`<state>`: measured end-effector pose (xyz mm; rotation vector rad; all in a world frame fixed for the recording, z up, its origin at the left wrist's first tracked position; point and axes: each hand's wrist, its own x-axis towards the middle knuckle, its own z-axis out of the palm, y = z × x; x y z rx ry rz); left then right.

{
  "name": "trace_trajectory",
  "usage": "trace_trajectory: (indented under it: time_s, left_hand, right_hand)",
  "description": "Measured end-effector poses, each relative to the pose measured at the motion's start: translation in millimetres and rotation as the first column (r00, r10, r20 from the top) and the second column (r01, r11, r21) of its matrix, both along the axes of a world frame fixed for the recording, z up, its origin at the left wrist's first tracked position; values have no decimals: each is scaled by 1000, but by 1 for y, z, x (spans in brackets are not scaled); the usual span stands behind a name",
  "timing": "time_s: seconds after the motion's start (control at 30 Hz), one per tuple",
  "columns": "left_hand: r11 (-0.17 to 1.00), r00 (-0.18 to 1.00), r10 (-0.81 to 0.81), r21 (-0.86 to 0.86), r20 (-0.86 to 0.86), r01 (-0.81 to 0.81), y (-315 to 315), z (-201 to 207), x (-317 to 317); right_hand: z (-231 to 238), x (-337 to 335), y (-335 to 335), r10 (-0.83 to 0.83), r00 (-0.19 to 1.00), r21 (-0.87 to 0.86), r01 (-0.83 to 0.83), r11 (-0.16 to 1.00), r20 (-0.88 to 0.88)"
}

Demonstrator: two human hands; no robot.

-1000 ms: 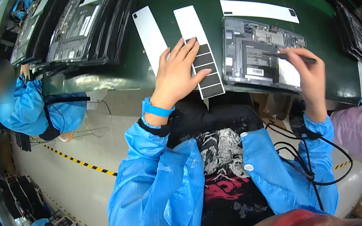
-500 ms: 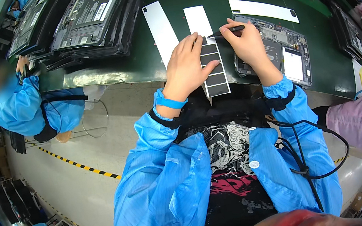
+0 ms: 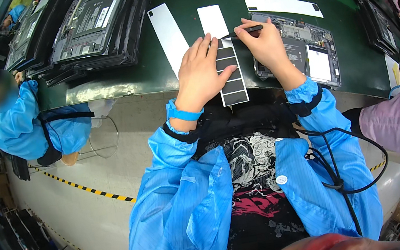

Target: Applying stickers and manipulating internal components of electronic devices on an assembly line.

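My left hand (image 3: 201,71) lies flat over a white strip with a column of black rectangular patches (image 3: 233,86), its fingers stretched out and its thumb resting on the strip's right side. In my right hand (image 3: 268,46) is a pair of black pointed tweezers (image 3: 248,29), pinched between thumb and fingers. Their tip reaches left to the strip, just above the black patches and close to my left fingertips. Whether the tip grips anything is too small to tell. Under my right wrist lies an opened device with bared circuit board and battery (image 3: 318,39).
White strips lie left (image 3: 167,35) and behind the device (image 3: 283,5). Stacks of opened devices (image 3: 89,25) stand at the far left of the green table (image 3: 148,81); more (image 3: 374,18) stand at right. A co-worker in blue (image 3: 15,120) sits left; a pink sleeve (image 3: 396,120) shows right.
The whole view has shifted slightly, so the table things sit a little farther left. The tweezers stay at the strip's upper patches, where the topmost bit now looks paler. My left hand stays on the strip.
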<state>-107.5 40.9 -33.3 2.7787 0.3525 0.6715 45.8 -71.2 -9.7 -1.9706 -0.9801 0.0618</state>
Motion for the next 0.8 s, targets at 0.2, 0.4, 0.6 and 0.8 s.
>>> trace_trajectory:
  time_s: [0.2,0.4,0.6,0.8]
  left_hand:
    - [999,1000,-11,50,12,11,0,0,-3]
    - [997,999,-29,69,31,27,-5,-1,-6]
    - [997,999,-35,72,1,35,-6,0,-2]
    - [981,983,16,194,-185,20,4,22,16]
  right_hand:
    - [7,-7,2,21,999,-14,-20,1000,25]
    - [-1,-4,-5,51,997,79,-45,996,-63]
    - [11,-1,-28,204,878,428,2,904,-433]
    - [35,59,-96,37,834,354,193,915,-551]
